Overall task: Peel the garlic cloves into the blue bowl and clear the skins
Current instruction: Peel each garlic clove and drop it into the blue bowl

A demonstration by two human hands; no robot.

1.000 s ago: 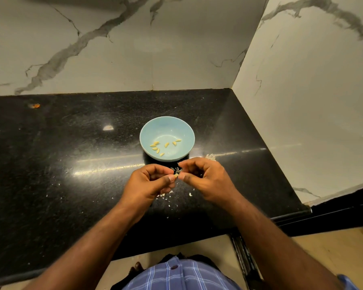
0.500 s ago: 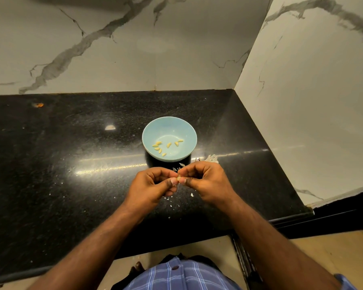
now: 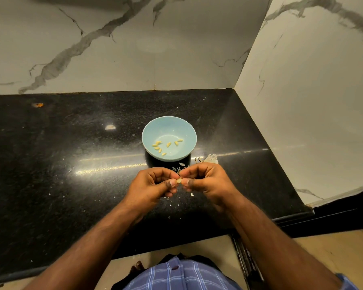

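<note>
A pale blue bowl [image 3: 169,126] stands on the black counter and holds several small yellow peeled garlic cloves [image 3: 158,145]. Just in front of it, my left hand [image 3: 153,185] and my right hand [image 3: 208,181] meet thumb to thumb. Between the fingertips sits one small pale garlic clove [image 3: 179,181], pinched from both sides. White garlic skins [image 3: 211,158] lie right of the bowl, and tiny skin flakes [image 3: 172,203] are scattered under my hands.
The black granite counter [image 3: 71,164] ends in a front edge near my body and a right end at about the corner. Marble walls [image 3: 302,101] close the back and right. A small orange speck [image 3: 38,104] lies far left.
Both hands have drifted slightly toward me and away from the bowl, still working the same clove. More of the pale clove shows between the thumbs now.
</note>
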